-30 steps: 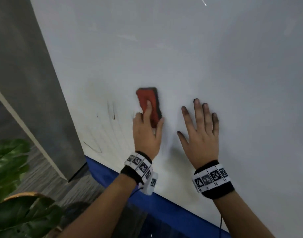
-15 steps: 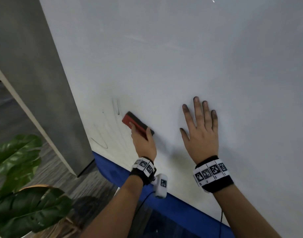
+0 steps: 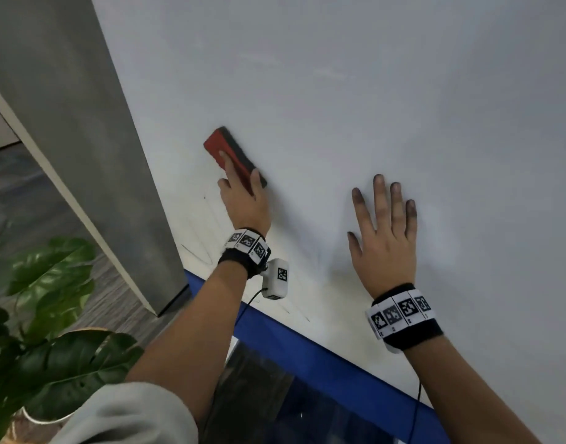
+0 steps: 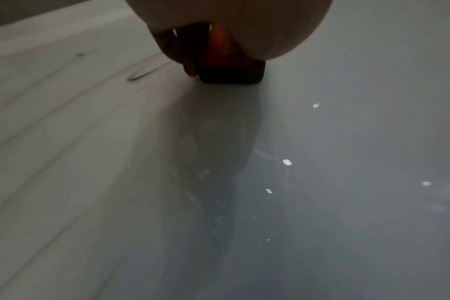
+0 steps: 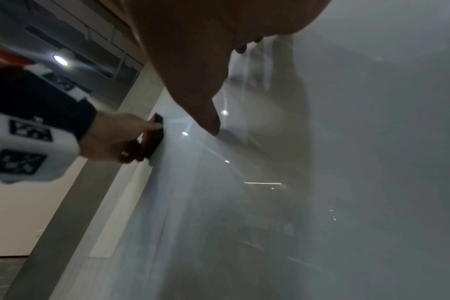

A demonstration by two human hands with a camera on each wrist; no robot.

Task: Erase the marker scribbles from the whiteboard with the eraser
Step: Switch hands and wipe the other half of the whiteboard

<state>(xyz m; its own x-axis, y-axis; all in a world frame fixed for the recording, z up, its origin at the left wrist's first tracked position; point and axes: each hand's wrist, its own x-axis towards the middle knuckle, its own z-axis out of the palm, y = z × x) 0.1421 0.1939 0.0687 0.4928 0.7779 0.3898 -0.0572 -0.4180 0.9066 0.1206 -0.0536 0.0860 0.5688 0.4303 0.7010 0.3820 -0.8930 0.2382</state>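
My left hand [image 3: 246, 203] grips the eraser [image 3: 233, 157], fingers and thumb curled round its sides, forefinger laid along its red back. The dark felt face lies flat against the whiteboard [image 3: 371, 91]. The eraser sits tilted, its far end up and to the left, near the board's left edge, beside the grey pillar [image 3: 83, 139]. In the left wrist view the eraser [image 4: 230, 67] shows its red body over the dark pad, pad touching the board [image 4: 347, 142], with my fingers [image 4: 172, 50] round one side.

Marker scribbles [image 3: 198, 254] lie below and left of the left hand: thin dark strokes, faint, close to the board's lower left corner. A few more fine lines sit just above the blue frame [image 3: 307, 341] along the bottom edge. The left wrist view shows a short dark stroke [image 4: 141, 76] just left of the eraser, with pale smeared arcs around it.

My right hand [image 3: 384, 238] lies flat on the board, fingers straight and spread, holding nothing, well apart from the eraser to its right. The fingertips [image 3: 378, 181] are smudged dark. In the right wrist view the thumb [image 5: 208, 119] points at the board, and the left hand [image 5: 116, 140] with the eraser [image 5: 152, 138] shows beyond it.

Both wrists carry black bands with printed marker squares. A leafy plant [image 3: 51, 315] stands at lower left, beside the pillar.
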